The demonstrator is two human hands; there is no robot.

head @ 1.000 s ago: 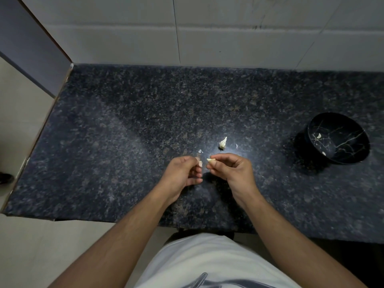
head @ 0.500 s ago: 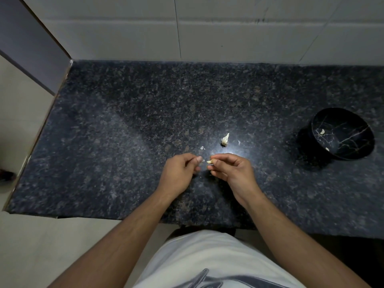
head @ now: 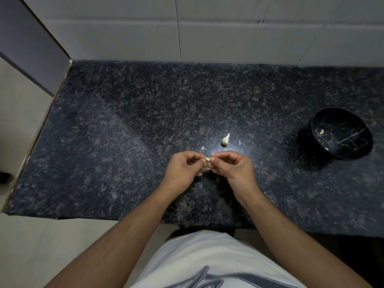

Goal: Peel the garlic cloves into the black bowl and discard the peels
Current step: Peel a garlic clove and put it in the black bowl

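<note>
A small pale garlic clove [head: 208, 159] is pinched between the fingertips of my left hand [head: 184, 169] and my right hand [head: 234, 166], just above the dark granite counter [head: 124, 142]. Behind the hands an unpeeled garlic piece [head: 225, 140] lies on the counter. Tiny white peel scraps [head: 203, 148] lie near it. The black bowl [head: 340, 133] with pale veining stands at the right and holds a peeled clove [head: 321, 132].
A white tiled wall [head: 207, 38] backs the counter. The counter's left edge [head: 35, 142] drops to a light floor, and its front edge runs just before my body.
My hands have come together, and the left fingertips now meet the right ones on the clove. The view has shifted slightly.
</note>
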